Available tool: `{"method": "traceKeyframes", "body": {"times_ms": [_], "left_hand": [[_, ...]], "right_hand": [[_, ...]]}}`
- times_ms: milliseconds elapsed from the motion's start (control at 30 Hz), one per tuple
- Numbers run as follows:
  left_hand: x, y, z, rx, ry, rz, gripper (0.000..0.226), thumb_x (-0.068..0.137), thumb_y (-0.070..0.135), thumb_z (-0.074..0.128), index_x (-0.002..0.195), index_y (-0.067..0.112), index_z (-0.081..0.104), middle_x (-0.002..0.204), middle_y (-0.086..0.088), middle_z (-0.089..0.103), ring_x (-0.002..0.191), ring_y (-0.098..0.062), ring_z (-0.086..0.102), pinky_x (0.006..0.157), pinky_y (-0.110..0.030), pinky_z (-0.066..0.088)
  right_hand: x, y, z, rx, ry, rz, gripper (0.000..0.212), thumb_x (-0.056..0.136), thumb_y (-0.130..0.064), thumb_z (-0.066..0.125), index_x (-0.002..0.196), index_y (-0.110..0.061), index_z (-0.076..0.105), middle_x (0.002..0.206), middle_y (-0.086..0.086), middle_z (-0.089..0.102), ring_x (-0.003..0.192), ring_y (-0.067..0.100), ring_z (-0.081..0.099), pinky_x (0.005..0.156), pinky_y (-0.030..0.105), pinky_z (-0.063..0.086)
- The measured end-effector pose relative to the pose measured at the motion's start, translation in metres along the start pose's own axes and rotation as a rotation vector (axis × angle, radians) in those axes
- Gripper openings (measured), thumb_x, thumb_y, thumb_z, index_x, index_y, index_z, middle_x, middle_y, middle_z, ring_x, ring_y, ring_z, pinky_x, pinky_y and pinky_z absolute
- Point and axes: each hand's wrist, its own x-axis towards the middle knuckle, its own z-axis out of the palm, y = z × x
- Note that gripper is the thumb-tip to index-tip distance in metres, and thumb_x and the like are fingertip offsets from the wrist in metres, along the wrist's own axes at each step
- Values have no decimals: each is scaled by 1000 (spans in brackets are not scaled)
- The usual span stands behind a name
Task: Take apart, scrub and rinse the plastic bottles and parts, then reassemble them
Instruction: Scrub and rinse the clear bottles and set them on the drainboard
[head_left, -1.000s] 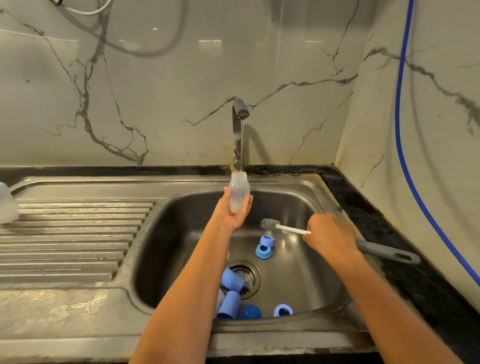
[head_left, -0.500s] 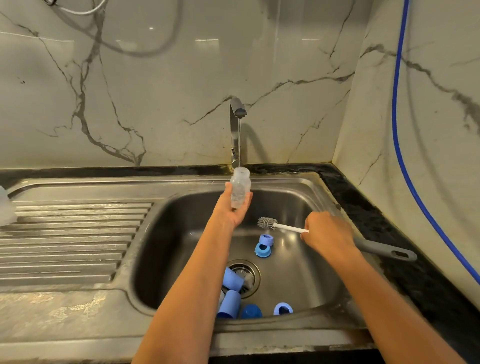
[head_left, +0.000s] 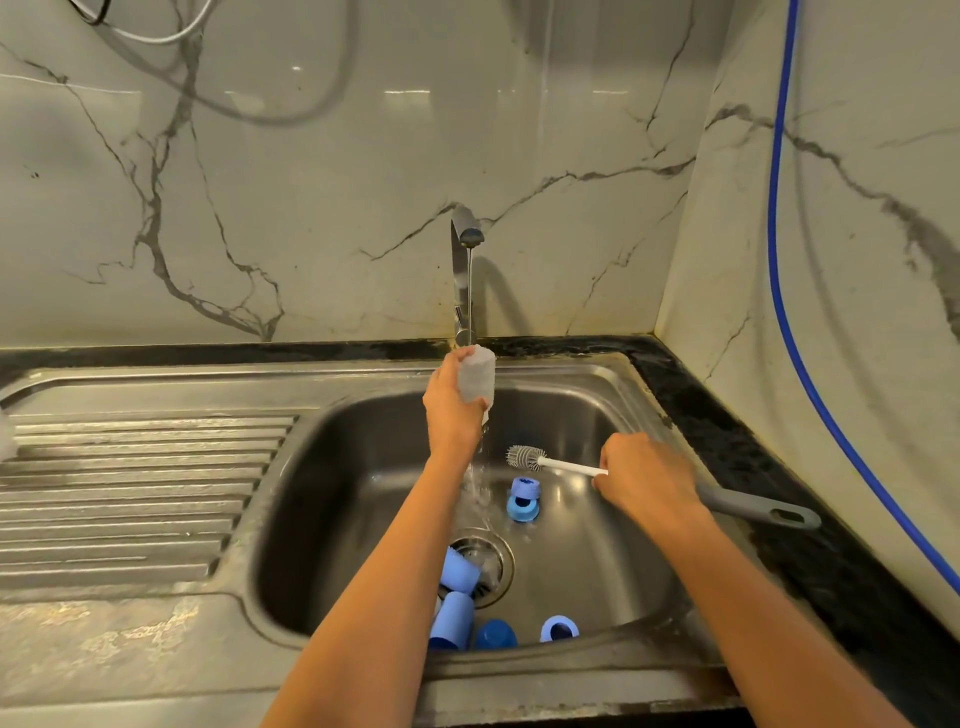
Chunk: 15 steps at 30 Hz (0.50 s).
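Observation:
My left hand (head_left: 453, 410) grips a frosted clear plastic bottle (head_left: 476, 375) under the tap (head_left: 464, 270), tipped over so water pours out of it into the sink basin (head_left: 587, 400). My right hand (head_left: 644, 480) holds a bottle brush (head_left: 527, 458) by its white shaft, with the grey handle sticking out to the right. The grey bristle head hangs over the basin, apart from the bottle. Several blue plastic parts lie in the basin: two stacked rings (head_left: 523, 500) in the middle, caps (head_left: 456, 571) by the drain (head_left: 488, 558), and a ring (head_left: 559, 627) at the front.
A ribbed steel drainboard (head_left: 140, 493) runs to the left of the basin, with a pale object at its far left edge. A black counter strip (head_left: 779, 467) borders the sink at the back and right. A blue hose (head_left: 779, 260) hangs down the right wall.
My left hand has rotated the bottle from upright to tipped over, and water now streams from it into the basin. My right hand and the brush have barely moved.

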Motion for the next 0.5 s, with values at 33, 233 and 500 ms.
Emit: {"method": "traceKeyframes", "body": {"times_ms": [33, 233, 500], "left_hand": [[1, -1, 0, -7, 2, 10, 63, 81, -3, 70, 132, 27, 48, 136, -4, 49, 121, -22, 48, 96, -40, 49], [5, -6, -1, -356, 78, -291, 61, 83, 16, 74, 135, 16, 41, 135, -10, 47, 116, -27, 54, 95, -40, 52], [4, -2, -11, -1245, -28, -973, 50, 91, 28, 65, 130, 3, 44, 123, -21, 54, 111, -35, 59, 93, -40, 54]], "right_hand": [[0, 0, 0, 0, 2, -3, 13, 92, -18, 56, 101, -20, 64, 87, 0, 57, 75, 18, 53, 65, 28, 40], [0, -1, 1, -1, -13, -5, 13, 93, -18, 56, 102, -20, 64, 88, 0, 56, 74, 18, 53, 66, 27, 41], [2, -1, 3, 13, -24, -2, 11, 91, -21, 58, 100, -18, 65, 90, 1, 62, 78, 18, 58, 69, 28, 46]]}}
